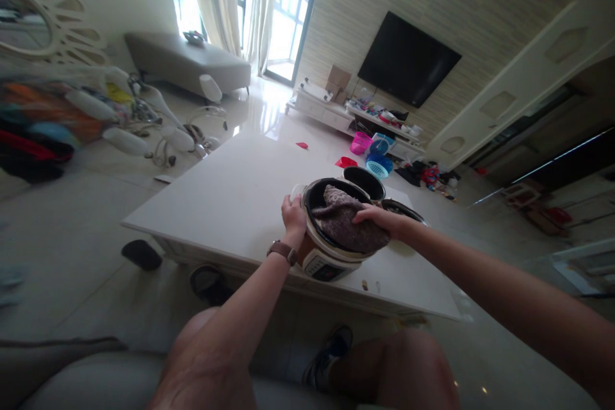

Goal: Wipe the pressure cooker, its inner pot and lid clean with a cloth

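Observation:
A rice cooker (pixel 321 261) with a black inner wall stands near the front edge of the white table (pixel 230 198). My left hand (pixel 293 214), a watch on its wrist, grips the cooker's left rim. My right hand (pixel 379 218) presses a grey-brown cloth (pixel 342 221) into the cooker's opening, fingers lying flat on it. Behind the cooker stands a black inner pot (pixel 365 180), and a dark lid (pixel 402 208) lies to its right, partly hidden by my right hand.
A red scrap (pixel 302 145) and a red dish (pixel 345 162) lie on the table's far side. Plastic baskets (pixel 377 154) sit on the floor by the TV stand (pixel 336 114). Shoes (pixel 141 254) lie on the floor left of the table. My knees are below the table edge.

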Tool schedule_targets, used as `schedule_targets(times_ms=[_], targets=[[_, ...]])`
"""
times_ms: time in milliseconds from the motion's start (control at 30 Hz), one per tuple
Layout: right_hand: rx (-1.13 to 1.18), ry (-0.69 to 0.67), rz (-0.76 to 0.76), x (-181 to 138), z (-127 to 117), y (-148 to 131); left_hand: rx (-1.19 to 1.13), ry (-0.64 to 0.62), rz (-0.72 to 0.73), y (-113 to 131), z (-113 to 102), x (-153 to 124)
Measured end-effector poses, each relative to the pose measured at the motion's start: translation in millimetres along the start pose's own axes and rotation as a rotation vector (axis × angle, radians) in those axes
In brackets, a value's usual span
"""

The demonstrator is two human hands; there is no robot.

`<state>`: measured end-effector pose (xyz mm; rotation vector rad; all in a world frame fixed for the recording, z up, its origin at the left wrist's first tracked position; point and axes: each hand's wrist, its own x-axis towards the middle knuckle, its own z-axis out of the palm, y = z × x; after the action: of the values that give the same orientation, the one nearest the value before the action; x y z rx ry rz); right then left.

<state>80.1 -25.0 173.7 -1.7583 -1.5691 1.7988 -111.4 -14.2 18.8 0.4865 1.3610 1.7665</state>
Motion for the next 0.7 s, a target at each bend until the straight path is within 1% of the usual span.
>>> schedule_targets(times_ms=[67,133,200,267,333,400,467,533,600,667,700], targets=[[-0.100,-0.042,-0.005,1.8,8.1,-3.7,0.000,0.005,-0.009,0.2,-0.1,-0.2],[-0.184,-0.047,0.016,4.1,12.9,-8.3,-0.003,0.003,-0.012,0.3,0.0,-0.3],[-0.223,0.010,0.051,6.4,15.4,-12.5,-0.005,0.001,-0.014,-0.1,0.5,0.1],[-0.221,0.100,0.075,9.0,18.5,-15.9,0.001,0.009,-0.023,-1.2,1.1,1.1],[-0.167,0.137,0.093,12.9,24.6,-18.7,0.005,0.019,-0.028,-3.2,1.5,2.8],[-0.066,0.123,0.085,20.1,34.1,-21.1,0.001,0.018,-0.020,-6.0,1.5,4.6],[0.040,0.096,0.049,32.4,45.1,-23.3,-0.008,0.008,-0.008,-8.8,1.1,6.0],[0.118,0.100,-0.005,49.7,54.0,-25.4,-0.011,-0.001,-0.001,-10.8,0.6,6.9],[0.172,0.170,-0.067,69.4,57.6,-27.8,-0.008,-0.001,0.000,-11.7,0.4,7.1],[0.171,0.322,-0.154,88.0,54.8,-31.1,-0.002,0.007,0.003,-11.5,0.6,7.0],[0.125,0.384,-0.210,96.0,51.5,-33.1,0.002,0.013,0.006,-11.3,0.8,7.0]])
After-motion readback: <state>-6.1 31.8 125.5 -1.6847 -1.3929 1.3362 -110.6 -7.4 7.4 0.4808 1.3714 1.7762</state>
